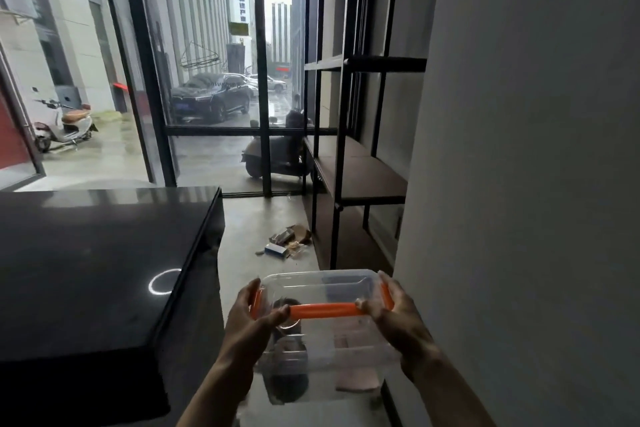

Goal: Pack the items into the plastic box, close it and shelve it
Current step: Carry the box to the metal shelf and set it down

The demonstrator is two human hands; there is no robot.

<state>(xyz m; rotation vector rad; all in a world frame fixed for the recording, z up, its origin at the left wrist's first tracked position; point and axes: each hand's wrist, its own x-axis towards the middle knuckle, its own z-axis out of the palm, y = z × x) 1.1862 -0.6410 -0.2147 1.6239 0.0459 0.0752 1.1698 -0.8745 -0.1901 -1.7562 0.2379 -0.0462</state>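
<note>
Both hands' grip on plastic box (322,333) (lid on), concrete floor (256,218), black shelving (360,177)

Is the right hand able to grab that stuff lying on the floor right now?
Probably not. The right hand and left hand both grip the plastic box, and the litter lies farther ahead on the floor, near the shelf.

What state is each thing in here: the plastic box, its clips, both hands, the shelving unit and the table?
plastic box: lid on, held in the air, contents blurred through the clear walls.
orange clips: lying flat against the lid, apparently latched.
left hand: gripping the box's left end.
right hand: gripping the box's right end.
shelving unit: boards in view bare, box not yet on it.
black table: glossy top, reflecting a ring light.
</note>
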